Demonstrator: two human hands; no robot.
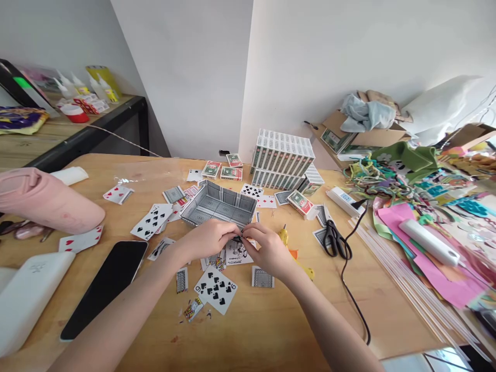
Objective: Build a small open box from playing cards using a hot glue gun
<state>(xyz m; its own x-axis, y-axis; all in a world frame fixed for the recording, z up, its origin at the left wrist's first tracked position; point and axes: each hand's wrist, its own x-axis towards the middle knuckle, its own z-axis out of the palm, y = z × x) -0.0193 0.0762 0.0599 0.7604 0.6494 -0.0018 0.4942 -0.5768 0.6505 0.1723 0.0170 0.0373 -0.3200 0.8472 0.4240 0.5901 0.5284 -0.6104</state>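
"pale wall (302, 57) behind, wooden table (298, 325) in front. what are the fingers up to?"

"left hand (211, 240) and right hand (269, 250) meet at the fingertips, thumb and forefinger of each drawn close together. a small dark thing (236, 238) shows between them, but i can't tell what it is, or whether they really grip it."

"and the box?"

"that card box (219, 204), grey patterned and open at the top, sits on the table just beyond the hands, its near right corner close to the fingertips."

"what lies around them?"

"joker card (238, 254) just under the fingers, spade card (216, 289) nearer the person, yellow tool (284, 237) partly hidden behind the right hand."

"farther out?"

"black scissors (333, 237) and white power strip (344, 200) to the right, then pink paper (430, 261). black phone (106, 289) and pink roll (50, 201) to the left. stacked card packs (282, 157) stand at the back, near the wall."
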